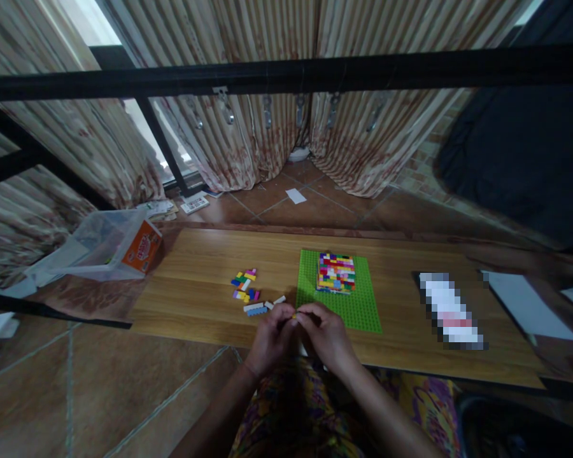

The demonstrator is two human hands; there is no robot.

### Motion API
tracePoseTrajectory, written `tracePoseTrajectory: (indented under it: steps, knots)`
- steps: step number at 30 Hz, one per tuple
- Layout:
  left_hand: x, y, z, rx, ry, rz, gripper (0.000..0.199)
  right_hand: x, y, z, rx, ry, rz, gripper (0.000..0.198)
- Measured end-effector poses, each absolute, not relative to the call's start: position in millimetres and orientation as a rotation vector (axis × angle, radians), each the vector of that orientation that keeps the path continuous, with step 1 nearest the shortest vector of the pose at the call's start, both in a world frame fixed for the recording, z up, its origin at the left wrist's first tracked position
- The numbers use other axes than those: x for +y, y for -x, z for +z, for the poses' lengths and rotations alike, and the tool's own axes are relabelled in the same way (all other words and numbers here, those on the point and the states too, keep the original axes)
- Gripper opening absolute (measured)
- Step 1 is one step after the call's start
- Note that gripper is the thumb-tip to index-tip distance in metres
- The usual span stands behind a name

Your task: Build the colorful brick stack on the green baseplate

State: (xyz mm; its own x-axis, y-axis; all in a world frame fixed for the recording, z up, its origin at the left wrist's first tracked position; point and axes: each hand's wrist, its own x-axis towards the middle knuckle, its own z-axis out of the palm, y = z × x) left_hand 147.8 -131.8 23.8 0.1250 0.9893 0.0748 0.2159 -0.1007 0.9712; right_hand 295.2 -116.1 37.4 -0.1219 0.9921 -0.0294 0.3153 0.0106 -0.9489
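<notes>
Your left hand (270, 337) and right hand (327, 334), lower centre of the frame: fingertips drawn together, thumbs and forefingers pinching a small yellow plastic piece (295, 315) between them. Its shape you mostly cover; cannot tell it. Both hands sit over the near edge of a long wood-grain tabletop (191, 257).

Left to right from there. At left, a clear plastic bin (102, 245) with an orange printed label (143, 247) on its side, beside the tabletop's far left corner. Left of centre, a loose cluster of multicoloured plastic bricks (245, 284): yellow, green, blue, white, purple, pink. Just below it, nearer your left hand, a long light-blue plastic brick (256, 312) lies alongside white ones.

Centre, just beyond your right hand: a flat green studded baseplate (363, 312); a rectangular block of tightly packed multicoloured bricks (335, 272) stands toward its far side, well inside the right edge.

Right of frame: a dark-edged flat rectangular object (451, 312), face pixelated, lying tilted on the tabletop. Farther right, a pale flat sheet (535, 305). Across the top, striped, patterned fabric curtains (248, 38) hang behind a black horizontal bar (277, 77).
</notes>
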Motion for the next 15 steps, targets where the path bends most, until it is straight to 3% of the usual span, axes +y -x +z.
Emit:
tracePoseTrajectory:
  steps: [11, 15]
  knots:
    - [-130.9, -144.9, 18.9, 1.087, -1.426, 1.002, 0.015, -120.1, -300.5, 34.5, -1.075, 1.295, 1.649, 0.027]
    - [-130.6, -144.0, 19.9, 1.078, -1.434, 0.997, 0.014, -114.3, -311.9, 39.6, -1.024, 1.354, 1.512, 0.028]
